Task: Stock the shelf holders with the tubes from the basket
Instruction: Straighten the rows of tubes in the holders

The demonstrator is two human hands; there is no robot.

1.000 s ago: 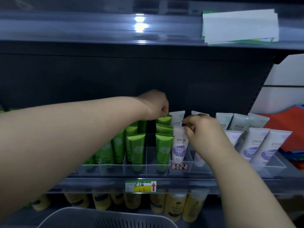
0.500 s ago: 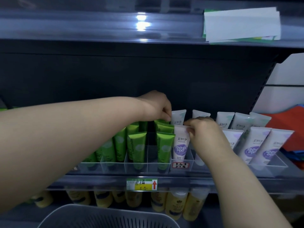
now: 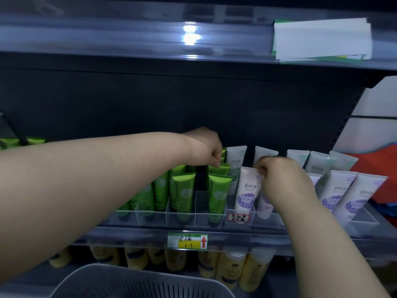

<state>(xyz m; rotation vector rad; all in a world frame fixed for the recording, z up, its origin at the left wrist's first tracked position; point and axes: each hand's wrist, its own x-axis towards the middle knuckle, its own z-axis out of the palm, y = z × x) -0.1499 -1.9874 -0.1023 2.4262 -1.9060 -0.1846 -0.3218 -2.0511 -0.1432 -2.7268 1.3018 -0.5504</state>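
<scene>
Clear plastic shelf holders line the middle shelf. Green tubes fill the left compartments; white tubes with purple labels fill the right ones. My left hand reaches over the green rows and pinches the top of a green tube at the back. My right hand grips the top of a white purple-label tube standing in the compartment beside the labelled one. The grey basket sits at the bottom edge; what it holds is out of view.
A price tag with a red arrow is on the shelf's front rail. Yellow bottles stand on the shelf below. Paper labels lie on the upper shelf at right. A red item lies beyond the shelf's right end.
My right hand has pushed its white tube lower into the compartment. My left hand stays at the back green tubes, barely moved.
</scene>
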